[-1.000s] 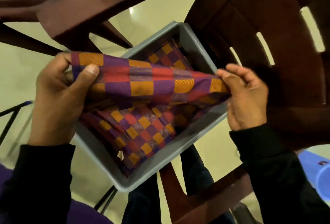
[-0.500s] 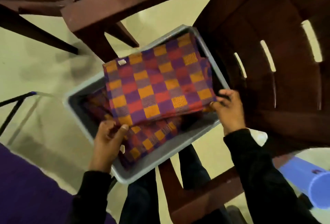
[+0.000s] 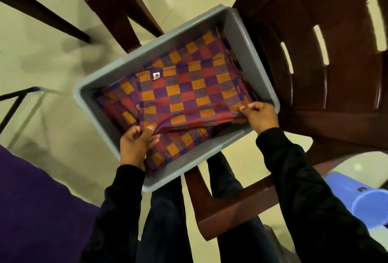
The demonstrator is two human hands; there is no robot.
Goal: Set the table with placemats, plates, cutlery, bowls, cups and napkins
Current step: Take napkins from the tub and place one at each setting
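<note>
Nearest the camera, two black sleeves are reaching forward over dark trousers. The left hand (image 3: pixel 137 144) is pinching the near left corner of the top folded checked placemat (image 3: pixel 189 92) between thumb and fingers, while the right hand (image 3: pixel 261 115) is pinching its near right corner. The placemat is lying on a stack of like cloths inside a grey tub (image 3: pixel 247 42). Beyond, the tub is sitting against a dark brown plastic chair (image 3: pixel 336 63), above a pale floor (image 3: pixel 42 52).

Likely home dining area, plastic chair (image 3: pixel 315 57), tiled floor (image 3: pixel 52 52)
</note>
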